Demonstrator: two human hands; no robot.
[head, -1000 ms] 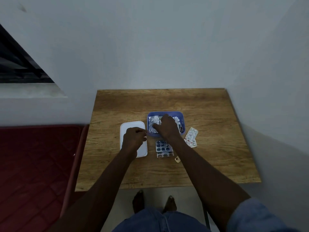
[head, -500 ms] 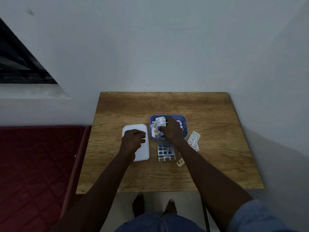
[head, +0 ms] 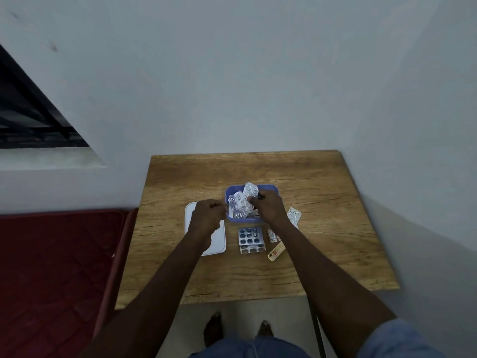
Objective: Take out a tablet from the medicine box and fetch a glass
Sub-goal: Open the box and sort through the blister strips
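A small blue medicine box (head: 271,188) stands open on the wooden table (head: 322,202), filled with silver blister strips (head: 238,206). My right hand (head: 268,208) reaches into the box, and its fingers pinch a silver strip (head: 250,189) that sticks up over the far rim. My left hand (head: 207,215) hovers fisted above the white lid (head: 218,241), right beside the box's left wall; whether it holds anything is unclear. No glass is in view.
In front of the box lie a dark-blue blister pack (head: 250,236), a silver strip (head: 294,215) at the right, and a small tan packet (head: 275,251). A red mattress (head: 51,267) lies left of the table. Grey walls close off the back and right.
My right hand has pulled a silver strip up out of the box. My left hand has shifted right toward the box's left wall.
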